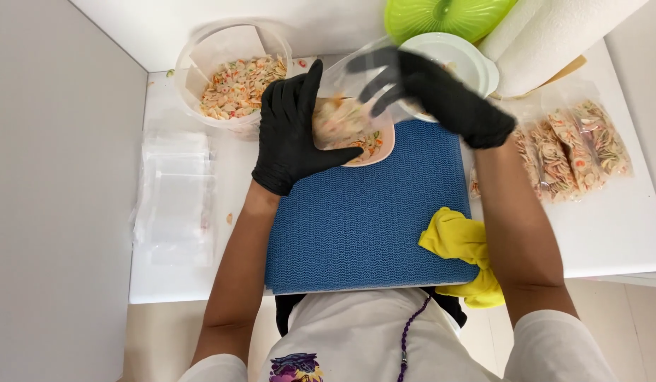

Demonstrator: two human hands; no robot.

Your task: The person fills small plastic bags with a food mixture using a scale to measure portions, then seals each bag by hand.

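Nearest the person, a yellow cloth [464, 247] hangs over the near right corner of the blue textured mat [363, 226], untouched and well apart from both hands. To the left of the mat lies a flat stack of empty clear bags [174, 198], also left alone.

Up at the mat's far edge, that's where the work is. The left hand [291, 134], in a black glove, is wrapped around the lower left side of a clear plastic bag [346, 106] part-filled with coloured pasta shapes, thumb pressed against it. The right hand [430, 92], gloved too, comes in from the right and pinches the bag's upper part, blurred, so the exact finger placement is hard to read. Both hands are clamped on the same bag, close together, left one lower and nearer, right one higher and farther. The bag's long axis runs roughly upright, tilted toward the far right, its base just over a small pink dish [374, 147] holding a few pasta pieces.

Farther back: a clear tub of pasta [236, 85] far left, a white lidded container [459, 60] behind the right hand, and filled bags [575, 148] lined up at the right.
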